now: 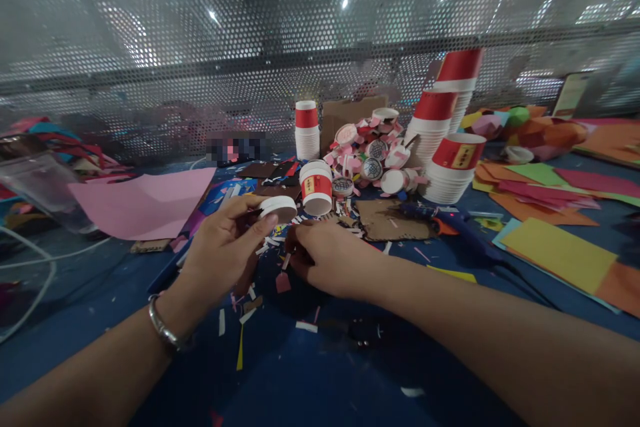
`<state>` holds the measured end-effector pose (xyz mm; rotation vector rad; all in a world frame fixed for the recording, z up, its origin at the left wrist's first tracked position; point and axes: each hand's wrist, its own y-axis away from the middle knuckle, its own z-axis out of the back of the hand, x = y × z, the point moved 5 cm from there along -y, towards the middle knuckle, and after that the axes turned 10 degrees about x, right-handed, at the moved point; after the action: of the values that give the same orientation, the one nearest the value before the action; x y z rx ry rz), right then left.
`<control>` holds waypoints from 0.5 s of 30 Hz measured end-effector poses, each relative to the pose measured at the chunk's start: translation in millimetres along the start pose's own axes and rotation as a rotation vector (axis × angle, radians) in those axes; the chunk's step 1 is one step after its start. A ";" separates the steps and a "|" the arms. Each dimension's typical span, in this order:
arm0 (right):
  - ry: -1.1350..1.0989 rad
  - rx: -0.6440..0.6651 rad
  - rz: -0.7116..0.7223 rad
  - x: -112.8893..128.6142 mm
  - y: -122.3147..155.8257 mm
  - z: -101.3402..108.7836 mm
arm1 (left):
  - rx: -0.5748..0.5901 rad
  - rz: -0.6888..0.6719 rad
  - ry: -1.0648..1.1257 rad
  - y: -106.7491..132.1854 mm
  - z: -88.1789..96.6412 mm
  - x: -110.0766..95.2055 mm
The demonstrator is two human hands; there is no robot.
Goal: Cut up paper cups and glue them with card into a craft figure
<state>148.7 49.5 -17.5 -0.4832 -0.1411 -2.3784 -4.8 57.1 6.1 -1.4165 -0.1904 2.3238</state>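
My left hand [223, 247] holds a small white paper cup [279, 208], tipped on its side, between thumb and fingers just above the blue table [320, 373]. A silver bracelet sits on that wrist. My right hand [327, 255] rests palm down on the table amid paper scraps, its fingertips curled and pinched at a small pink paper strip [286, 260]. An upside-down red and white cup [316, 188] stands just beyond both hands.
Stacks of red and white cups [453, 147] and a pile of decorated cut cups [373, 153] stand behind. A pink sheet [145, 203] lies left, coloured sheets [555, 240] right, a cardboard piece [387, 220] and blue glue gun [450, 223] centre-right. A perforated metal screen closes the back.
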 end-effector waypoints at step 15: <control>-0.104 -0.073 0.050 1.4 5.8 6.1 | -0.045 0.066 0.069 2.9 2.6 3.4</control>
<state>153.4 45.6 -11.4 -0.6380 -0.0886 -2.3163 -9.3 56.1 3.5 -1.5444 -0.1797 2.3326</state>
